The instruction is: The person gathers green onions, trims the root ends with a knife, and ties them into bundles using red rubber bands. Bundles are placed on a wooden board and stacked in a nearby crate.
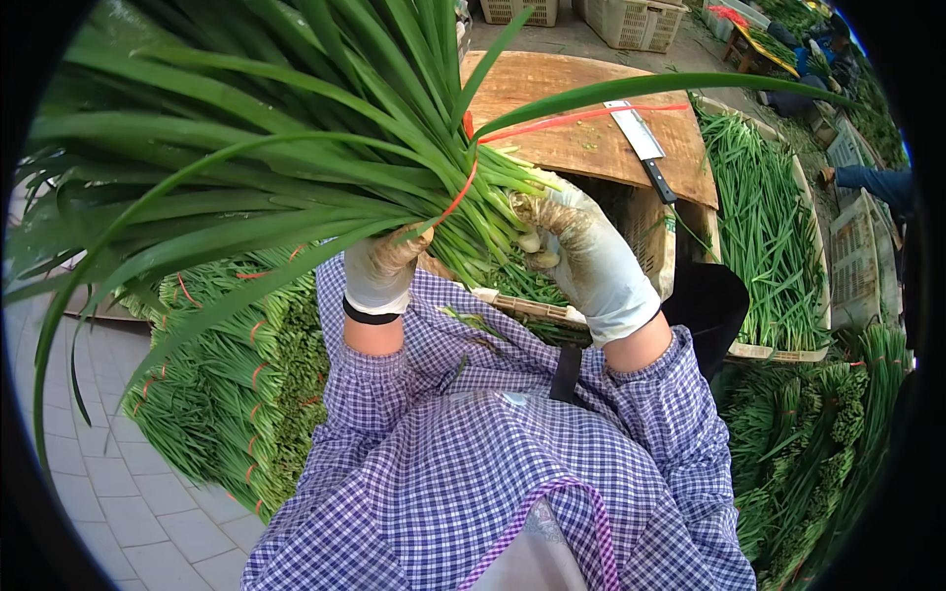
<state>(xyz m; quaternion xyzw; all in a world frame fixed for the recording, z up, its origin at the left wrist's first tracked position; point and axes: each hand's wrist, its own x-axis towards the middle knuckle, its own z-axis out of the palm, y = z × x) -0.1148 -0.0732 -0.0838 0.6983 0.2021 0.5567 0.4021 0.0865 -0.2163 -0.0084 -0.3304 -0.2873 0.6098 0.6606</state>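
Observation:
A big bunch of long flat green leaves, like Chinese chives, fans out to the upper left, with a red tie around it near the pale stem ends. My left hand, in a soiled white glove, grips the bunch from below, just left of the tie; its fingers are hidden under the leaves. At the stem ends, my right hand, gloved too, has its thumb and fingers closed on the stems. One loose end of the tie stretches right over a wooden board. A cleaver with a black handle lies on the board's right part.
Under the board stands a plastic crate with leaves. Another crate of loose greens is at right. Stacks of tied bunches lie at left, more bunches at lower right. Further crates and people are beyond.

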